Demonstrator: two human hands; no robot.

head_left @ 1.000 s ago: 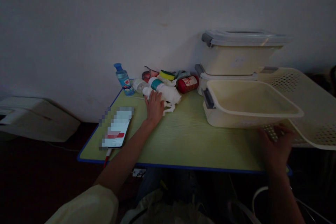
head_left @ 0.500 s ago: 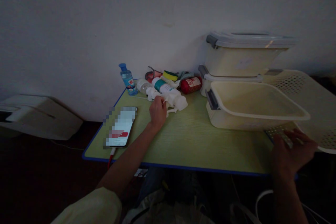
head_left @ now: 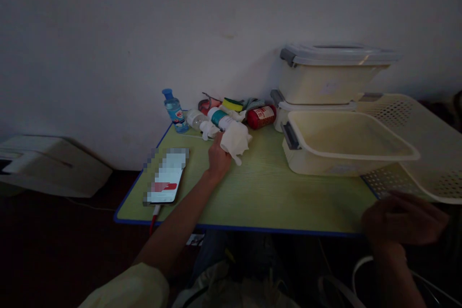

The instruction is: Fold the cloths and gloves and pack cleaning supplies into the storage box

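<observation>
My left hand is closed on a crumpled, thin white sheet; whether it is a tissue or a glove I cannot tell. A bit of it hangs down on the right, over the tabletop. Just behind lie a white and teal bottle, a clear plastic bottle and a white nozzle-like piece. My right hand is over the table's front right edge, near the white basket. It is dark and smeared by motion, so its fingers do not show clearly.
On the green table stand an open cream bin, stacked lidded boxes and a blue bottle. A red container and a yellow-green sponge lie by the wall. A phone on a red cable lies left.
My left hand has lifted the white sheet off the pile slightly, bunching it closer to the hand. My right hand has moved down and back from the perforated basket's edge.
</observation>
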